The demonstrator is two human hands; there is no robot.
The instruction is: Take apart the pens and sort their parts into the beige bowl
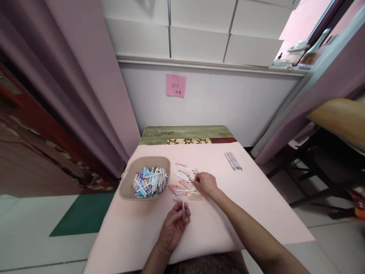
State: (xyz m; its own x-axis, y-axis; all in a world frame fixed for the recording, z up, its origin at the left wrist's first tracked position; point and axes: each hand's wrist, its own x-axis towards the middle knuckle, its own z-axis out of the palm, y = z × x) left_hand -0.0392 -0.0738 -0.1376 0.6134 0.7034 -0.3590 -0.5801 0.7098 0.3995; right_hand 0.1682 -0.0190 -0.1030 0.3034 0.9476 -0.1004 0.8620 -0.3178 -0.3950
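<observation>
My left hand (pixel 172 227) is low in the middle of the table, closed round a slim pale pen barrel (pixel 183 210) that stands nearly upright between thumb and fingers. Farther forward, my right hand (pixel 205 183) reaches over the loose pen parts with its fingers drawn together; what is in them is hidden. Beneath and beside its fingertips lie several white refills (pixel 181 175). Pinkish pen parts (pixel 185 185) are scattered nearer to me, and clear barrels (pixel 194 197) lie between the two hands.
A beige bin (pixel 125 190) at the left holds many blue, orange and white pen pieces. Several grey pens (pixel 233 161) lie side by side at the right. The table (pixel 256 213) has a pale pink cover. A pink note (pixel 176 85) is on the wall behind.
</observation>
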